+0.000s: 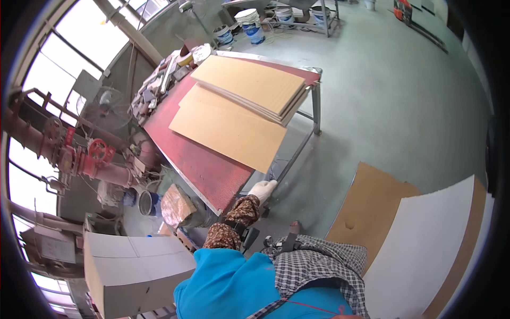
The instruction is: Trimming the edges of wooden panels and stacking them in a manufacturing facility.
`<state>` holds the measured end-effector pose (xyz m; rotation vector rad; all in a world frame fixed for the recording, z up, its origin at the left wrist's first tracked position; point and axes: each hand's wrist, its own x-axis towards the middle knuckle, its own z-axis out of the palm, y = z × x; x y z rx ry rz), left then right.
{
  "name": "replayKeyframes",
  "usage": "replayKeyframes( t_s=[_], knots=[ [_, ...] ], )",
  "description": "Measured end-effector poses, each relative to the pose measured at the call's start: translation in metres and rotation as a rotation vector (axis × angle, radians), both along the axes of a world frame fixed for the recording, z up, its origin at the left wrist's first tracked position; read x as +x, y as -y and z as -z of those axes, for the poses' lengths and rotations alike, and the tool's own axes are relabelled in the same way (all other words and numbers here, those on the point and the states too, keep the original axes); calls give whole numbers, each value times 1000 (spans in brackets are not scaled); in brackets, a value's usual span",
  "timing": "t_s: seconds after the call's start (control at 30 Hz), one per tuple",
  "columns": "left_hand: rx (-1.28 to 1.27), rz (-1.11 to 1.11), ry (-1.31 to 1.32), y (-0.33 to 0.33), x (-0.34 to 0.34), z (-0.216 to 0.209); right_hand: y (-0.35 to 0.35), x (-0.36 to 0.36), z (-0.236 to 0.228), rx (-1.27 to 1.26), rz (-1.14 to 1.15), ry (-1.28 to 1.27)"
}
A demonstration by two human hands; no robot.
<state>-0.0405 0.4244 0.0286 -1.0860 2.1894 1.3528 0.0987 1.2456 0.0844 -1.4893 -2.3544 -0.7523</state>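
My left hand (262, 191) wears a white glove, with a brown patterned sleeve behind it. It is closed beside the near corner of a red-topped table (212, 169), in line with the table's metal frame. What the fingers hold, if anything, is hidden. Beyond it, a large tan board (231, 127) lies on the table, its near corner overhanging the edge. Across the far part of that board rests a stack of similar boards (249, 82). My right hand is not in view.
Blocks and tools clutter the table's left side (154, 93). A cardboard box (138, 266) stands at lower left, and cardboard sheets (366, 207) lean at lower right. Red pipes with valves (98, 150) run along the left. Paint buckets (249, 26) stand at the back.
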Motion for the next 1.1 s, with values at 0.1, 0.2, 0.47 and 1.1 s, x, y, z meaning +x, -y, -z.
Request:
replayKeyframes(
  t_s=[0.1, 0.2, 0.47, 1.1],
  knots=[
    [352, -453, -196, 38, 10, 11, 51, -108, 96, -10, -337, 658],
    [386, -644, -341, 82, 33, 16, 193, -212, 103, -572, -722, 120],
    [453, -804, -466, 140, 54, 0, 516, -363, 32, -1042, -1441, 242],
    [44, -973, -344, 185, -15, 64, 799, -621, 75, -850, -1981, 0]
  ],
)
